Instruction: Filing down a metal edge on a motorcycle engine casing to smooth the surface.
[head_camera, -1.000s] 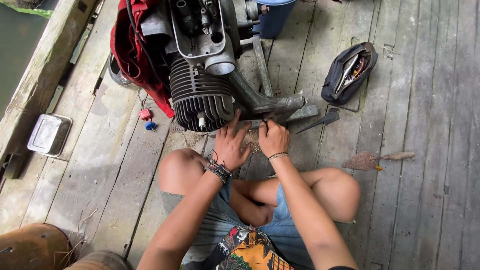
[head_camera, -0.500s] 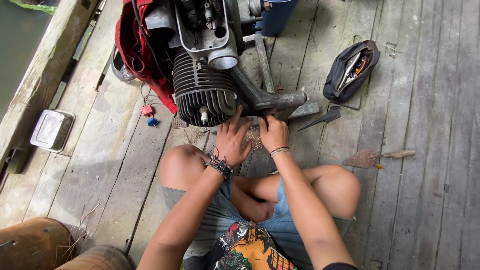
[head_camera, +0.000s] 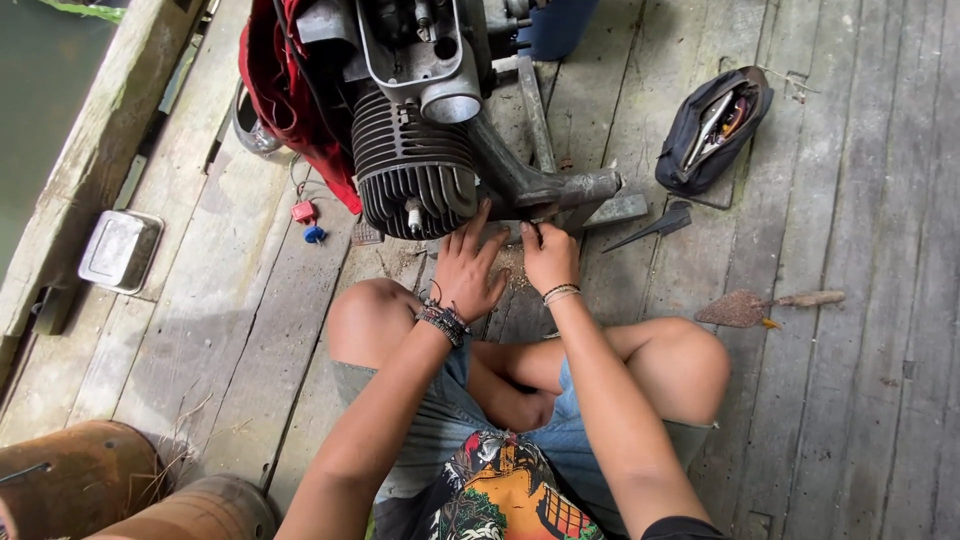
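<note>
On a weathered plank deck (head_camera: 860, 420) beside a timber rail, a person sits cross-legged before a small engine (head_camera: 415, 150), its dark finned cylinder pointing toward their knees and a pale metal casting with a round port sitting on top. The engine stands at the top centre of the view, on a grey metal frame (head_camera: 545, 180) whose foot runs out to the right. The left hand (head_camera: 468, 272) is spread wide, fingers fanned, its fingertips against the underside of the cylinder and gripping nothing. The right hand (head_camera: 550, 258) is curled with fingertips pinched at the frame's lower edge; whether it holds anything small cannot be told.

Red cloth (head_camera: 285, 90) drapes the engine's left side, with a red and a blue connector (head_camera: 308, 222) dangling just below. An open tool pouch (head_camera: 715, 125) lies to the right, a dark metal wedge (head_camera: 650, 228) near the frame's foot, and a rusty trowel (head_camera: 765, 306) beyond the right knee. A square metal tin (head_camera: 120, 250) rests against the rail at left.

The engine's upper part is cut off by the frame, and the spot the fingers work at is shadowed.
</note>
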